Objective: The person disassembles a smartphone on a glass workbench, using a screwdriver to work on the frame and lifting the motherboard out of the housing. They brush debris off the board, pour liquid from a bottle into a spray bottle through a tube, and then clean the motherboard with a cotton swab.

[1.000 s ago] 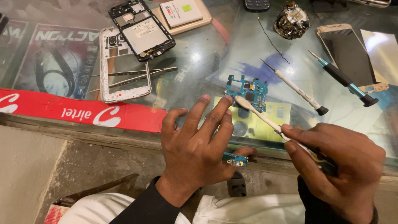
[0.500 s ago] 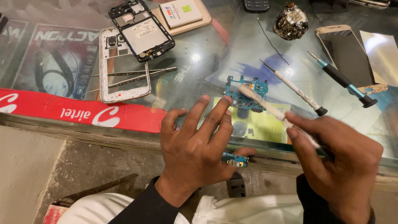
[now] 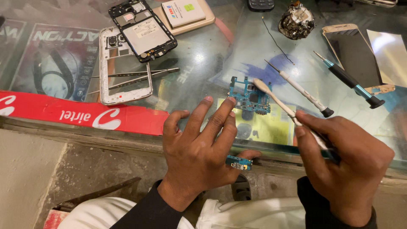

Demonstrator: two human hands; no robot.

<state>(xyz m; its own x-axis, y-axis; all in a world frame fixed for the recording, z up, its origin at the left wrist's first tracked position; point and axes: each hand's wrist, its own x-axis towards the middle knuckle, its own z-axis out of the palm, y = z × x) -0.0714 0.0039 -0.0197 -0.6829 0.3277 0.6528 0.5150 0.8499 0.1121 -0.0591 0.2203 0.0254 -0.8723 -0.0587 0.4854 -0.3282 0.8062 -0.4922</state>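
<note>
The left hand [image 3: 199, 148] pinches a small connector board [image 3: 238, 162] and steadies the blue circuit board [image 3: 249, 95] on the glass counter [image 3: 203, 80]; the right hand [image 3: 343, 163] grips a white brush [image 3: 275, 99], tip resting on it.

Brush [image 3: 275, 99] handle hidden inside right hand [image 3: 345, 159]; dark phone [image 3: 260, 4] cut off.

on the glass counter [image 3: 199, 85] lay a white phone frame [image 3: 123, 68] with tweezers [image 3: 135, 76] across it, and a black inner frame [image 3: 142, 29] overlapped its top corner. beyond that sat a pale gold phone back carrying a white battery [image 3: 183, 12]. a white-handled screwdriver [image 3: 299, 88] and a teal-and-black screwdriver [image 3: 349, 80] lay slantwise to the right, near a gold-edged phone screen [image 3: 354, 53] and a shiny foil sheet [image 3: 392, 55]. a round metal part [image 3: 296, 20] sat farther back. a red banner strip [image 3: 85, 114] ran along the near edge.
</note>
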